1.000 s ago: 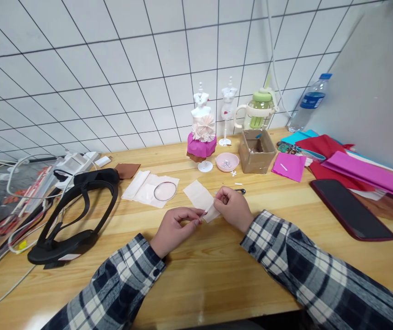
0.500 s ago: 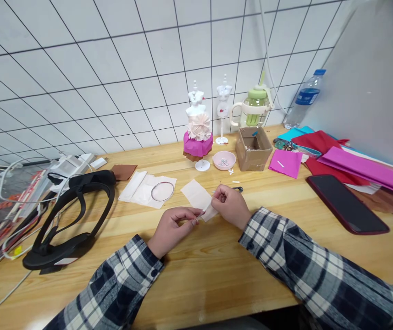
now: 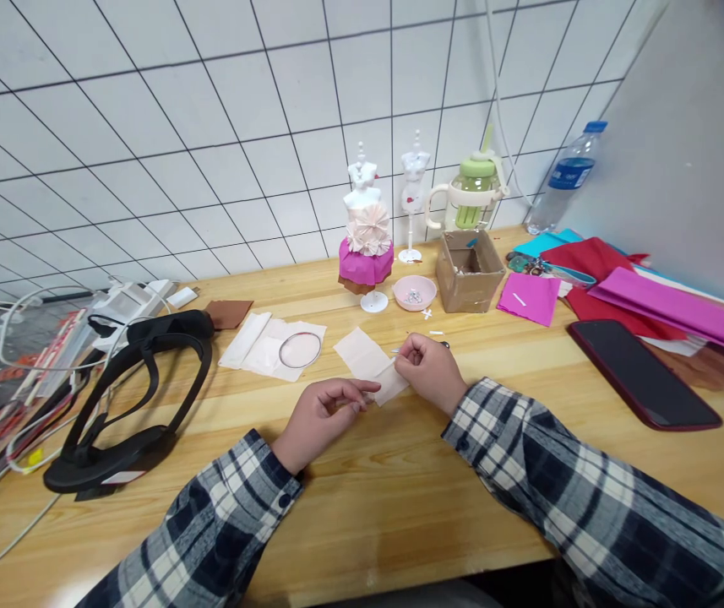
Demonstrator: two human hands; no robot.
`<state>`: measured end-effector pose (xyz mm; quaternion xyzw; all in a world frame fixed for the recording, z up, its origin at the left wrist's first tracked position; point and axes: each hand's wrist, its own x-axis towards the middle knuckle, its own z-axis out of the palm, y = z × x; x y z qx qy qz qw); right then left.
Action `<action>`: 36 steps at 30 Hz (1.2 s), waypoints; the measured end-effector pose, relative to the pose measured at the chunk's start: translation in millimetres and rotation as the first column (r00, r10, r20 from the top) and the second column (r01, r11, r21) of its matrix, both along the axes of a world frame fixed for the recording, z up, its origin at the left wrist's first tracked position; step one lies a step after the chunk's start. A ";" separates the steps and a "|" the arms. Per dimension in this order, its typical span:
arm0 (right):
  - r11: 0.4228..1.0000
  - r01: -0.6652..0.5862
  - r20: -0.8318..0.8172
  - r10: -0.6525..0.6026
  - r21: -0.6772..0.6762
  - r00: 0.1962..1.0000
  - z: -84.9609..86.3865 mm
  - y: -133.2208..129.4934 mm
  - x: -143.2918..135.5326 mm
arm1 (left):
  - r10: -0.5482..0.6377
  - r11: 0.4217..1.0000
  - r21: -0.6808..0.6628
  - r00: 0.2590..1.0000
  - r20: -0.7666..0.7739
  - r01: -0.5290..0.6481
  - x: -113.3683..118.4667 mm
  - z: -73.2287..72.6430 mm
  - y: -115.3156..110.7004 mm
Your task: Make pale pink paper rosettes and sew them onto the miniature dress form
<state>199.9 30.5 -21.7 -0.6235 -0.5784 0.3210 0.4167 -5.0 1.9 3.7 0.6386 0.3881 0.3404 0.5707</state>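
Observation:
My left hand (image 3: pixel 322 422) hovers low at the near edge of a small pale cloth piece (image 3: pixel 392 385). Its index finger reaches to the piece's left corner, apart from the thumb. Over the right part of the same piece, my right hand (image 3: pixel 430 371) is closed in a pinch; what its fingertips hold is too small to make out. Another pale cloth piece (image 3: pixel 360 353) lies flat just behind, touching or overlapping the first. A thin tool with a dark end (image 3: pixel 445 344) lies partly hidden behind my right hand.
Further left, a thin hoop (image 3: pixel 300 349) rests on pale folded cloth. Behind stand a dressed mini mannequin (image 3: pixel 366 253), a bare one (image 3: pixel 410 203), a pink bowl (image 3: pixel 415 294) and a cardboard box (image 3: pixel 470 283). A black headset (image 3: pixel 133 405) and a phone (image 3: pixel 645 376) flank the area.
My left index finger has lifted away from the thumb, loosening its pinch. My right hand has shifted slightly right, and more of the near cloth piece shows between the hands.

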 end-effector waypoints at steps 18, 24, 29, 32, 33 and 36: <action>0.770 0.228 0.224 -0.432 0.595 0.874 77.5 60.5 56.6 | 0.062 0.985 -0.167 0.991 0.120 -0.042 -1.8 -0.8 9.9; 0.746 0.320 0.377 -0.598 0.584 0.707 84.6 85.8 85.2 | 0.072 0.983 -0.178 0.986 0.149 -0.044 -2.0 -2.9 10.2; 0.783 0.380 0.502 -0.612 0.491 0.612 74.8 85.9 111.0 | 0.068 0.986 -0.162 0.984 0.163 -0.041 1.1 -5.0 10.7; 0.838 0.299 0.611 -0.540 0.457 0.579 66.0 81.5 117.3 | 0.061 0.989 -0.144 0.989 0.136 -0.041 1.2 -5.4 10.8; 0.846 0.274 0.636 -0.527 0.458 0.564 63.6 80.0 118.2 | 0.059 0.989 -0.141 0.990 0.127 -0.041 1.0 -5.5 10.7; 0.851 0.255 0.663 -0.519 0.458 0.540 59.2 76.6 120.1 | 0.063 0.988 -0.147 0.992 0.109 -0.046 0.2 -5.6 10.3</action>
